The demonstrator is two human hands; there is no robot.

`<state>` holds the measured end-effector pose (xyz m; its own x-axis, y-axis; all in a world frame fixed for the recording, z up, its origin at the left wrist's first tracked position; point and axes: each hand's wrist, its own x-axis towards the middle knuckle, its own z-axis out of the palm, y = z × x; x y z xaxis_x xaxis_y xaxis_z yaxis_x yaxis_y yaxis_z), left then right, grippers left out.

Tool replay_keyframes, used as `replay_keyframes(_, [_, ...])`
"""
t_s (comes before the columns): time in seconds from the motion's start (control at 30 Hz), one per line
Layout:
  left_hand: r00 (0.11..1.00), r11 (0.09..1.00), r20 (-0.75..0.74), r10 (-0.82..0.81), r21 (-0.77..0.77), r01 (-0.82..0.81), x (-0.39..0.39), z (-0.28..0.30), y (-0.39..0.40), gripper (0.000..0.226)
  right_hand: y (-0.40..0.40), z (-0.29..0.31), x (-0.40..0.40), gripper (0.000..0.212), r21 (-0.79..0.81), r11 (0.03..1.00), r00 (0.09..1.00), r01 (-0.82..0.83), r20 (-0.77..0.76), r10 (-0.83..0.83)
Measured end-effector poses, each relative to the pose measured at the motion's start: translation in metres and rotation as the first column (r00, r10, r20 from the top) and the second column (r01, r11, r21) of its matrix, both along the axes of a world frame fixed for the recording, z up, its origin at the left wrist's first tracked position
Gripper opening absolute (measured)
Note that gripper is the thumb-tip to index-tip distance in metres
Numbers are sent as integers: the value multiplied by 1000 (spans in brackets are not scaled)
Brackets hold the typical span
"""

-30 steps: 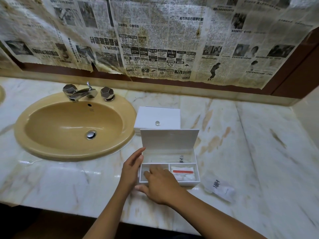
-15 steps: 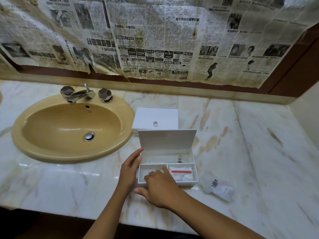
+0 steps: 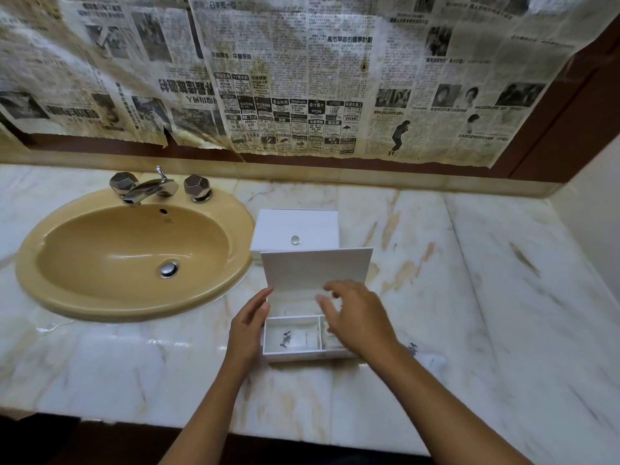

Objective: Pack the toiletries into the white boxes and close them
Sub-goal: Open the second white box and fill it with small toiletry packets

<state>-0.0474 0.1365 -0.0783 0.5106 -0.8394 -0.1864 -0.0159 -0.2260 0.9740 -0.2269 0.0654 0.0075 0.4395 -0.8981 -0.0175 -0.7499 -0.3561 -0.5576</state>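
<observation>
On the marble counter (image 3: 469, 297), the right hand (image 3: 360, 318), fingers spread and empty, hovered over the open box (image 3: 295, 354); 1 sachet (image 3: 424, 359) lay lower right, nearest it.

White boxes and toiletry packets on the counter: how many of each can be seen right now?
White boxes: 2, one open and one closed behind it
Toiletry packets: 2, one in the open box's left compartment, one on the counter
Total: 4
The right hand hides the right compartment.
</observation>
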Motion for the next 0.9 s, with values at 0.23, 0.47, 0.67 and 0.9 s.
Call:
replay_keyframes(0.23, [1000,1000,-30,1,6,-1,-1,-1,1,28,-35,-4,-62,28,67,975,932,214,-314,-183])
replay_keyframes(0.47, [999,1000,-34,11,13,-10,0,-2,1,29,-24,-19,-82,52,385,890,818,245,-574,23])
replay_keyframes(0.67, [999,1000,-46,20,21,-19,-1,-3,1,29,-18,-39,-83,28,302,907,839,294,-535,-94])
replay_keyframes(0.9, [999,999,-46,21,28,-20,-1,-4,1,29,-17,-62,-82,17,178,925,864,336,-449,-228])
